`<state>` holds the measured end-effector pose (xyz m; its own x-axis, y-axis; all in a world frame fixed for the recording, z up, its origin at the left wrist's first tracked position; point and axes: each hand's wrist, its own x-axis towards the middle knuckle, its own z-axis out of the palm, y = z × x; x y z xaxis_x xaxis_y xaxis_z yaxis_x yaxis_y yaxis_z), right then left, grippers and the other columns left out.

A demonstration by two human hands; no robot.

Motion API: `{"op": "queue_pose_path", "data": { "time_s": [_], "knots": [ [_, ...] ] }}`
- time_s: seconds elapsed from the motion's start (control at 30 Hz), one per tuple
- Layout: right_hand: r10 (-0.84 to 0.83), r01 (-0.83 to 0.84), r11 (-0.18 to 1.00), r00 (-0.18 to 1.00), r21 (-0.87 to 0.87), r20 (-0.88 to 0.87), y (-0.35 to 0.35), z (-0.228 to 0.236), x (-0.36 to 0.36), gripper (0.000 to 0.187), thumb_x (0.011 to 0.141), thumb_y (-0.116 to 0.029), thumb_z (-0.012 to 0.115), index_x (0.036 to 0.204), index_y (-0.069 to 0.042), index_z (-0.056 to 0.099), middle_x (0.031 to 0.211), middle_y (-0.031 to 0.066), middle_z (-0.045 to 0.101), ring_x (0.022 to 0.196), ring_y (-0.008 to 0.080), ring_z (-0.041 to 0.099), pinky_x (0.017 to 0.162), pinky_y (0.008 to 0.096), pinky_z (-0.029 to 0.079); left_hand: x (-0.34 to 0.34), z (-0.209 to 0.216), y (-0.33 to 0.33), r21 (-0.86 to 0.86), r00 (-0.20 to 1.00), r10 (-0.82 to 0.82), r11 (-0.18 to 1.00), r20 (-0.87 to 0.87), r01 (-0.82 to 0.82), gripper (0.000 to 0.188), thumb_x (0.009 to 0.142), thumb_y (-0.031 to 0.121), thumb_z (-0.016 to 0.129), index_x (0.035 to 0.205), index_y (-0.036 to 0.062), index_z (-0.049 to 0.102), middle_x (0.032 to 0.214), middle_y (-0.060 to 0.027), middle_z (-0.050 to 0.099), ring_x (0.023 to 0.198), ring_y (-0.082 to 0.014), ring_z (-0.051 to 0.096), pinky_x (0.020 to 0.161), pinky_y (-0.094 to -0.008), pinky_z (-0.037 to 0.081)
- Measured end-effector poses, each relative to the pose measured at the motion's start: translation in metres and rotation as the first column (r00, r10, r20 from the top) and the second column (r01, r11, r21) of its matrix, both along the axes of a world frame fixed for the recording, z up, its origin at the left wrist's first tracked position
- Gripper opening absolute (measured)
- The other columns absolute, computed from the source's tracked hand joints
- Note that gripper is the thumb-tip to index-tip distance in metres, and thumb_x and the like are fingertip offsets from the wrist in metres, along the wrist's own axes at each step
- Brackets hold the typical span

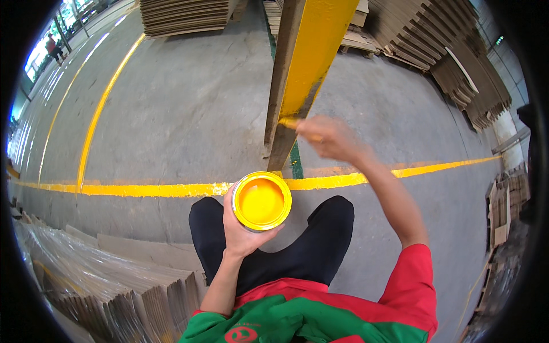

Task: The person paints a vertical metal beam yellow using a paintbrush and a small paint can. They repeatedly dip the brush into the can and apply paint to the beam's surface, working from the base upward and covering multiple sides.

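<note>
L hand [243,237] grasps the paint can [262,201] over the floor [189,114] near the post [317,46] while R hand [331,140], blurred but apparently pinching the brush [289,122], coats the post's lower edge; next stroke prob. calls for a steady wrist w/ can level.

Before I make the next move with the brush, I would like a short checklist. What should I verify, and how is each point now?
1. Paint can held: ok, the left hand grips its side.
2. Can open, with paint inside: ok, yellow paint shows; its depth cannot be judged.
3. Brush in grip: ok, the right hand holds it.
4. Bristles touching the post: cannot tell, they overlap its edge in view, with blur nearby.
5. Post fully yellow: not ok, its lower part is dark and greyish.
6. Green floor strip clean: not ok, small yellow spots show.
</note>
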<state>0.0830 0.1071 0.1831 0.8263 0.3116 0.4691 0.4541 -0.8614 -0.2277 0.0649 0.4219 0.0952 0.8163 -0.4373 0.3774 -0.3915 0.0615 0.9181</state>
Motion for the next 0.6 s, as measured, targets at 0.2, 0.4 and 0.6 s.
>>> {"op": "queue_pose_path", "data": {
  "time_s": [0.2, 0.4, 0.6],
  "knots": [
    [-0.041, 0.102, 0.986, 0.917, -0.134, 0.396, -0.016, 0.119, -0.025, 0.027, 0.083, 0.002, 0.079, 0.107, -0.008, 0.076, 0.105, 0.0101, 0.078, 0.092, 0.0284, 0.075, 0.079, 0.0357, 0.06, 0.007, 0.0, 0.002, 0.013, 1.0, -0.016, 1.0, -0.01, 0.017, 0.115, 0.057, 0.02, 0.101, 0.15, 0.0009, 0.036, 0.139, -0.0157, 0.058, 0.131, -0.0287, 0.058, 0.116, -0.0415, 0.042],
    [0.128, 0.195, 0.923, 0.66, -0.333, 0.74, -0.009, 0.181, -0.022, 0.019, 0.082, 0.009, 0.077, 0.099, 0.003, 0.074, 0.104, 0.0193, 0.078, 0.092, 0.0306, 0.078, 0.078, 0.0337, 0.063, 0.041, 0.009, 0.008, 0.061, 0.995, -0.083, 0.995, 0.049, 0.08, 0.118, 0.058, 0.024, 0.101, 0.153, 0.0025, 0.034, 0.143, -0.0151, 0.054, 0.134, -0.0287, 0.055, 0.118, -0.0429, 0.041],
    [0.105, 0.206, 0.928, 0.655, -0.31, 0.749, -0.027, 0.046, -0.012, 0.024, 0.078, 0.004, 0.072, 0.101, -0.001, 0.075, 0.11, 0.0186, 0.076, 0.091, 0.0306, 0.077, 0.072, 0.0312, 0.063, 0.092, -0.031, 0.003, 0.042, 0.992, -0.102, 0.994, 0.078, 0.099, 0.127, 0.058, 0.029, 0.101, 0.157, 0.0023, 0.026, 0.148, -0.0162, 0.052, 0.138, -0.0296, 0.053, 0.119, -0.0439, 0.041]
  ]
}}
